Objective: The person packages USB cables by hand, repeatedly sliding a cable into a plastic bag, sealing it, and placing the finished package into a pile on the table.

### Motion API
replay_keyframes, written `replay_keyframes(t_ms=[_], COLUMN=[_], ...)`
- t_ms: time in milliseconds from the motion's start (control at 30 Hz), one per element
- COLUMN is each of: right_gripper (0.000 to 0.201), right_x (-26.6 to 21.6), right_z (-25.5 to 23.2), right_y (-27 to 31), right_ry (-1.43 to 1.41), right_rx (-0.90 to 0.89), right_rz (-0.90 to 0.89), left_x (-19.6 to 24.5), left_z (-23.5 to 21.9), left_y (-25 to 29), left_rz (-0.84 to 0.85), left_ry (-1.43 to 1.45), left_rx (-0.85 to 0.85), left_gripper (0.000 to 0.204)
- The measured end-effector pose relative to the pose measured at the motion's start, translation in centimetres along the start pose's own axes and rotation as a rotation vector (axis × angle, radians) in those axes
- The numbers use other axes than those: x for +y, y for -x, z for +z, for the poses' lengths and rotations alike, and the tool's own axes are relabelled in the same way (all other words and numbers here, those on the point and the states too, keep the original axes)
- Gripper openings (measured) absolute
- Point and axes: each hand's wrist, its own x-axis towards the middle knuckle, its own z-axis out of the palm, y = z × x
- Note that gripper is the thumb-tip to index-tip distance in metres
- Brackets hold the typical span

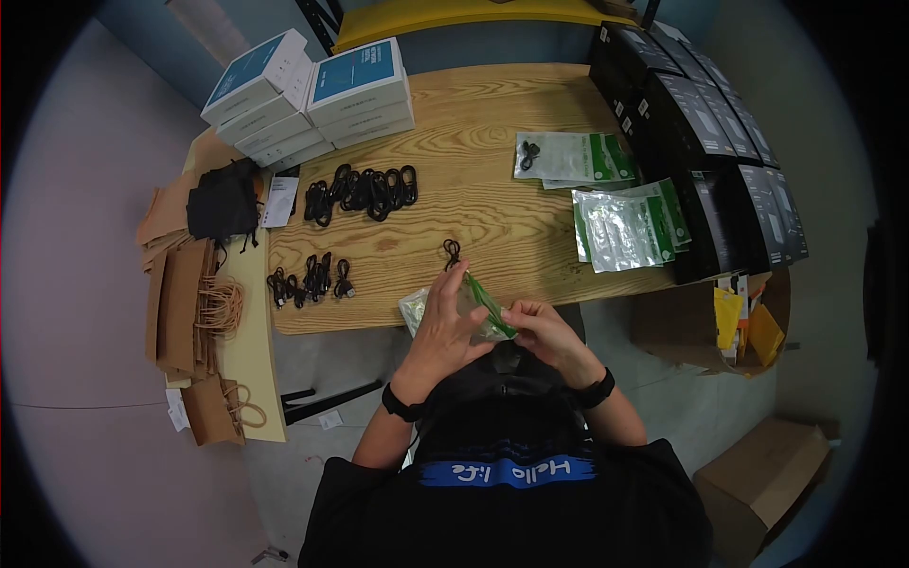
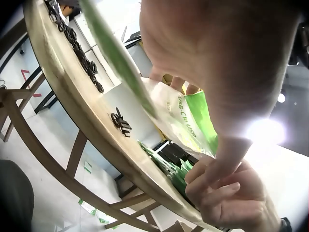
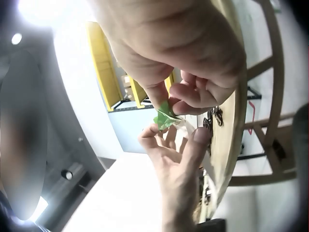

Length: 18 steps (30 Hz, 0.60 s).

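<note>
A clear plastic bag with green edging (image 1: 485, 305) is held up at the table's front edge; its printing in the left wrist view reads "USB-C to USB". My right hand (image 1: 547, 333) pinches its green edge between thumb and fingers. My left hand (image 1: 437, 327) cups the bag, fingers on one side and thumb on the other; in the right wrist view, the left hand (image 3: 174, 162) shows close below the green corner (image 3: 165, 116). Just past the left fingertips lies a small coiled black cable (image 1: 452, 253). Another clear packet (image 1: 413, 308) shows beside the left hand.
Bundled black cables (image 1: 360, 192) and shorter ones (image 1: 312, 279) lie on the left. Green-edged bags (image 1: 620, 227) rest on the right beside black boxes (image 1: 701, 123). White boxes (image 1: 360, 90) stand at the back left, paper bags (image 1: 180, 308) at the left edge.
</note>
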Motion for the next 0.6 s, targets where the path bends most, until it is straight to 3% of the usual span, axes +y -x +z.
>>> replay_keyframes(t_ms=[67,133,167,233,367,433,567,600], right_gripper=[0.020,0.017,0.017,0.010,0.012,0.021,0.024,0.024], right_x=[0.0,0.2,0.3,-0.3,-1.4,-1.5,-0.7,-0.6], right_z=[0.4,0.7,1.0,2.2,3.1,2.8,1.7,1.4], right_y=[-0.1,-0.1,-0.1,0.6,0.7,0.5,-0.4,-0.7], right_ry=[-0.006,0.613,0.613,0.937,1.178,1.358,1.371,1.123], right_rx=[0.037,0.162,0.162,0.274,0.230,0.082,-0.049,-0.093], right_rz=[-0.006,-0.358,-0.358,-0.654,-0.761,-0.865,-0.718,-0.456], left_x=[-0.1,0.3,0.7,1.0,1.4,1.3,0.8,0.8], left_z=[-0.2,-0.7,-1.0,-1.1,-0.9,-0.7,0.0,-0.1], left_y=[0.0,-0.2,-0.3,-0.5,-0.4,-0.3,0.3,0.5], left_rz=[0.020,0.039,0.032,0.028,0.090,0.090,0.130,0.117], left_ry=[-0.039,-0.078,-0.110,-0.142,-0.202,-0.213,-0.183,-0.162], left_rx=[-0.010,-0.021,-0.050,-0.078,-0.048,-0.054,-0.081,-0.096], left_gripper=[0.069,0.069,0.068,0.066,0.062,0.062,0.070,0.076])
